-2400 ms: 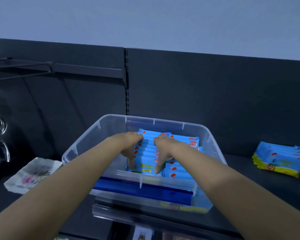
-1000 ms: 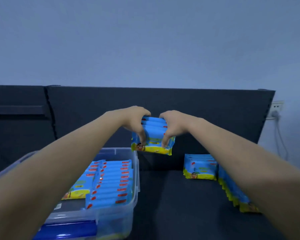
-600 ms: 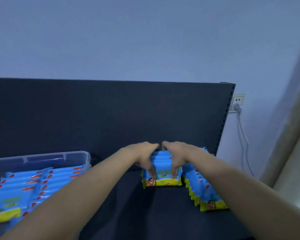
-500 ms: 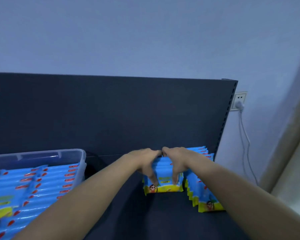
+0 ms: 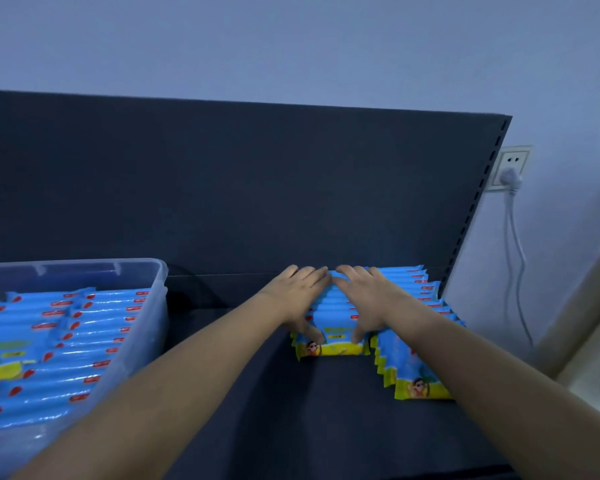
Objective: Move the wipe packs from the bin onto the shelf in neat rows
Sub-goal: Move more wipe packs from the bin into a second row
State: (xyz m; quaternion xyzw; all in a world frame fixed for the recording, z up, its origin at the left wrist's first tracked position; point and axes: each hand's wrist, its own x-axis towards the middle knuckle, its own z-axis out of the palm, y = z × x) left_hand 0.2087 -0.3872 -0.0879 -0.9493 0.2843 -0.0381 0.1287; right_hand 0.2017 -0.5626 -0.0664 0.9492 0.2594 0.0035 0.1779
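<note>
The left hand and right hand clasp a batch of wipe packs between them, fingers over its top, thumbs on its front, as it stands on the shelf. Another row sits just right of the right hand; the bin lies well left of the left hand

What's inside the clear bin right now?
Blue wipe packs fill the clear bin in at least two side-by-side rows. The bin floor is covered by them, and its left part is out of frame.
</note>
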